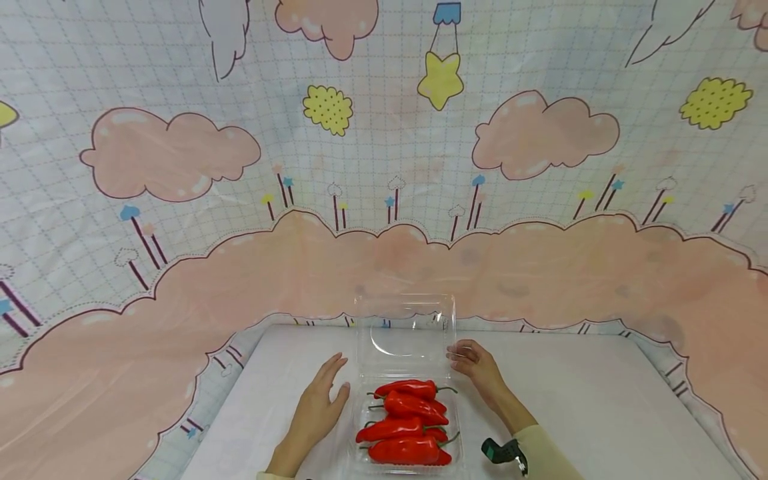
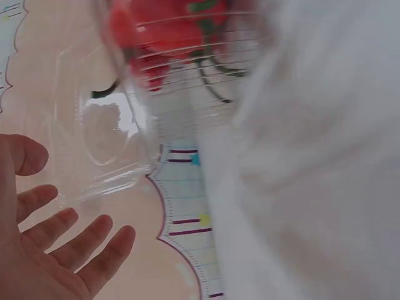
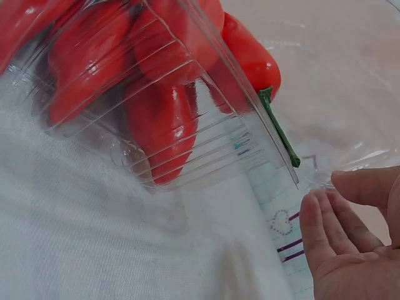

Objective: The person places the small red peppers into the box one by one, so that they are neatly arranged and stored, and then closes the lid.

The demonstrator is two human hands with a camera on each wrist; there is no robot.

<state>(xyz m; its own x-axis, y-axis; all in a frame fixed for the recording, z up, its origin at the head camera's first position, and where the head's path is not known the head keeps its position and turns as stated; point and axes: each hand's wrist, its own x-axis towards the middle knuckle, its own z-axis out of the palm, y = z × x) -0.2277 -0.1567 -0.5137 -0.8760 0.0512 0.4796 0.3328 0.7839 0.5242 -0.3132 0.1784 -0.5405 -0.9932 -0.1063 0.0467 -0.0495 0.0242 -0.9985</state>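
A clear plastic clamshell box (image 1: 461, 427) stands on the white table with its lid (image 1: 405, 360) raised behind it. Several red peppers (image 1: 405, 451) with green stems lie stacked crosswise in the base. At the lid's right edge, my right hand (image 1: 478, 373) pinches the thin plastic between thumb and fingertips; the right wrist view shows the thumb (image 3: 359, 186) close to the fingers. My left hand (image 1: 317, 407) hovers to the left of the box, fingers spread and holding nothing. In the left wrist view, the lid (image 2: 103, 131) lies just beyond those fingers (image 2: 94, 244).
A white-covered table (image 1: 576, 393) spreads out on both sides of the box. Behind it hangs a printed cloth (image 1: 360, 260) with clouds and stars. A small black device (image 1: 504, 452) is strapped at the right wrist.
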